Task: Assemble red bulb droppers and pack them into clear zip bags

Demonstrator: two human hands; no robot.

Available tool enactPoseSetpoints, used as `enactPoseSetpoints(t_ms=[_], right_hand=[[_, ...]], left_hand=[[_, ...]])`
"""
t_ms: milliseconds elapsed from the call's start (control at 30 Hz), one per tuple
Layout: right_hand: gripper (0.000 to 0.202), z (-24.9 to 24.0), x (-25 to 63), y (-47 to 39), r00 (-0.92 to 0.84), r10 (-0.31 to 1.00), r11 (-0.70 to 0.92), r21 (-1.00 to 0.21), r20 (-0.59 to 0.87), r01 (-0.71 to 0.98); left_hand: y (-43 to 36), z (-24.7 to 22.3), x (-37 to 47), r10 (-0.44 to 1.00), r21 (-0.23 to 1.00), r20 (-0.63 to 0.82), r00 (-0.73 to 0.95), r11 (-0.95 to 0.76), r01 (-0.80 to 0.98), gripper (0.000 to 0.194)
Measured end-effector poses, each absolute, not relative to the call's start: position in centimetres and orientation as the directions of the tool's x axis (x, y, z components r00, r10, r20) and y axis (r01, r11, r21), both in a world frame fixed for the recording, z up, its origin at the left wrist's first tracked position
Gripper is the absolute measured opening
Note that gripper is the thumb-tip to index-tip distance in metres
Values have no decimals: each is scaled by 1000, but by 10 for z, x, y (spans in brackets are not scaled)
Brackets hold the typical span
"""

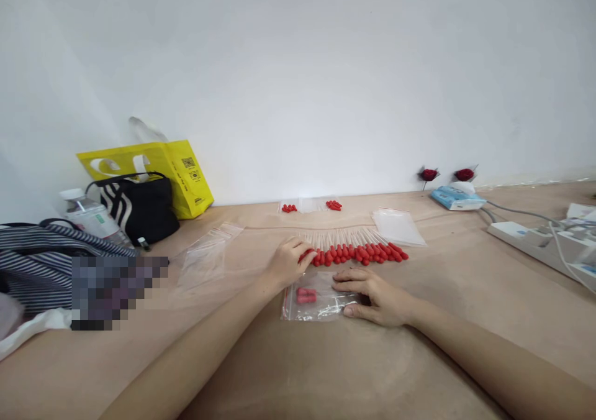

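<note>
A row of thin pale sticks with red oval heads [358, 252] lies on the table, heads toward me. At the row's left end is my left hand [289, 263], its thumb and fingers closed around a red-headed stick. Nearer to me lies a clear zip bag [321, 311] with a red edge strip, and a few red heads [306, 295] show inside it. My right hand [375, 296] rests on the bag's right part, fingers stretched out and thumb apart, pressing on the plastic without gripping it.
Clear bags [205, 261] lie to the left, a bag stack [398, 226] to the right, and bagged red heads [334, 205] by the wall. A yellow bag [190, 184], black pouch [144, 209] and bottle [95, 218] stand left. Tissues [456, 197] and a power strip [531, 243] sit right.
</note>
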State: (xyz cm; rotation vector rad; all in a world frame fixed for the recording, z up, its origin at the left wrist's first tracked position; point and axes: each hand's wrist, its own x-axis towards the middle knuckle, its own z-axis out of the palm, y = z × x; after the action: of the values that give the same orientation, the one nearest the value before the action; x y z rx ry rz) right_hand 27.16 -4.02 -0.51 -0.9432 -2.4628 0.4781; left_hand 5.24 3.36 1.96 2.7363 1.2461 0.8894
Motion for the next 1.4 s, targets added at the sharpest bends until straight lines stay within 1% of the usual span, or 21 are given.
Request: enactPoseSetpoints(t_ms=[67,100,167,200,267,333,433,600,800,967,1233,1400], right_hand=[[48,-5,272,-40,-660,694,705,-461,288,539],[48,-4,272,-41,-660,694,704,-459,287,541],[48,-4,272,-41,-659,697,701,-460,281,545],[48,-4,272,-41,-660,698,700,-460,278,546],[48,-5,272,-41,-661,698,699,-461,275,547],[48,-5,272,-40,-662,696,702,-458,279,545],[48,-5,272,-40,-662,697,701,-455,276,549],[49,-5,272,-40,-659,705,691,-460,262,557],[49,-5,273,-40,-661,704,692,-463,262,554],[49,-5,273,-40,-661,704,694,-454,261,559],[49,-5,272,-40,-669,691,705,-461,274,539],[61,-7,273,-39,-674,667,726,-479,317,494]], left_hand=[[29,23,43,709,272,567,419,-641,717,18],[26,25,36,719,317,604,342,-611,725,20],[22,28,19,745,452,648,160,-545,706,22],[19,28,9,761,530,644,72,-512,677,24],[15,27,-11,809,665,586,-51,-444,601,29],[9,25,-30,870,765,482,-100,-363,532,35],[-4,20,-51,923,839,364,-125,-267,475,40],[-23,18,-71,923,841,346,-167,-227,492,41],[-32,17,-77,931,819,338,-140,-217,532,38],[-34,17,-66,946,837,301,-118,-202,509,37],[-33,13,-34,967,830,247,63,-244,501,27],[-28,12,-13,957,804,185,225,-279,525,20]])
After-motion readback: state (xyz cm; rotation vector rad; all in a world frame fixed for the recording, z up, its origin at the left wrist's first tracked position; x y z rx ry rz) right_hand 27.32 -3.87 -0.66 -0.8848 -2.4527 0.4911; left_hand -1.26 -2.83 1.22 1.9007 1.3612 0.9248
